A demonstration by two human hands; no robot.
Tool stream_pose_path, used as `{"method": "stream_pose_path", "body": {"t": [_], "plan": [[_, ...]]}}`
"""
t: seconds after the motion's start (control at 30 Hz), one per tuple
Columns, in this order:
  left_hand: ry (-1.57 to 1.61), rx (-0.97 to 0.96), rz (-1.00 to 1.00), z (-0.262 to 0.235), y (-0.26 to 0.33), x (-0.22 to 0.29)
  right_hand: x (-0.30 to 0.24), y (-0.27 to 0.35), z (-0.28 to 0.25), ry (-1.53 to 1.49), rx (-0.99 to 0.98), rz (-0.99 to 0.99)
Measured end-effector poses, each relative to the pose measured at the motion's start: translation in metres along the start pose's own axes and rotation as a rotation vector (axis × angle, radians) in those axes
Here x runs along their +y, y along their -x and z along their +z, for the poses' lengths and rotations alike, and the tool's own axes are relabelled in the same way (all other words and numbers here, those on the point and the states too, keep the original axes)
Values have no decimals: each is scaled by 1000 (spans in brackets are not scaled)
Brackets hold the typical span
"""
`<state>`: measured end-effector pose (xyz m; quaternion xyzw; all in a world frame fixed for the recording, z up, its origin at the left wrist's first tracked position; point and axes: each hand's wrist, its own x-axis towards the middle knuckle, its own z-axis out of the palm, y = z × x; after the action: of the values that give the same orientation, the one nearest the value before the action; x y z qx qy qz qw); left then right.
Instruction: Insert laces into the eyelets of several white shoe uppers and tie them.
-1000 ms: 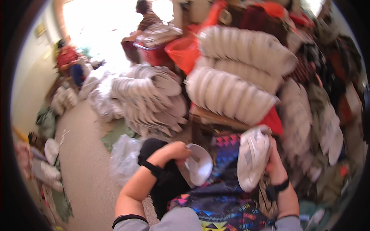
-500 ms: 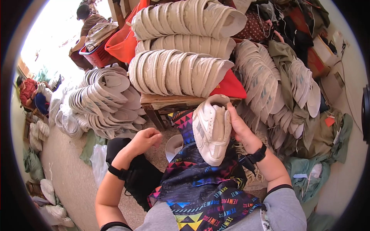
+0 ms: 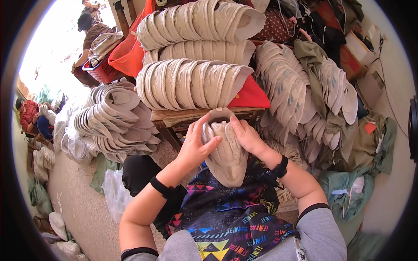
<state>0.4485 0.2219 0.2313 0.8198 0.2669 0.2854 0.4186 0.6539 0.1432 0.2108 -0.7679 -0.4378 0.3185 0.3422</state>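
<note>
I hold a cream-coloured shoe upper over my lap, heel end up and toe end pointing down at my patterned apron. My left hand grips its left side, fingers spread across the fabric. My right hand clasps the right side near the heel opening. Both wrists wear black bands. Just beyond the shoe is a low wooden bench carrying nested rows of the same cream uppers.
More stacked uppers lie at the left and right. A red basket and an orange bag stand at the back, where other people sit. Green cloth and a clear plastic bag lie on the floor.
My left hand has let go of a small white piece and moved onto the shoe upper. The upper now sits lower, in both hands. The view has tilted up and to the right.
</note>
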Motion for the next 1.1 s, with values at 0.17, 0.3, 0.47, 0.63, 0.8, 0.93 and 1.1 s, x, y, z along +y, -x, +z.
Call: {"method": "stream_pose_path", "body": {"t": [0.17,0.3,0.47,0.63,0.8,0.93,1.1], "plan": [[-35,-17,-61,10,-4,-10,26,-26,13,-104,-39,-16],[21,77,-171,29,-3,-22,3,-20,16,76,0,60],[-72,46,-61,33,-8,-26,7,-18,11,85,7,46],[261,3,-277,35,-12,-54,19,-24,10,19,-18,-79],[444,-117,-305,31,-14,-67,34,-39,19,21,-5,111],[283,-98,-239,34,-12,-67,26,-26,17,10,46,116],[284,-40,-184,45,-8,-81,48,-16,5,120,53,75]]}}
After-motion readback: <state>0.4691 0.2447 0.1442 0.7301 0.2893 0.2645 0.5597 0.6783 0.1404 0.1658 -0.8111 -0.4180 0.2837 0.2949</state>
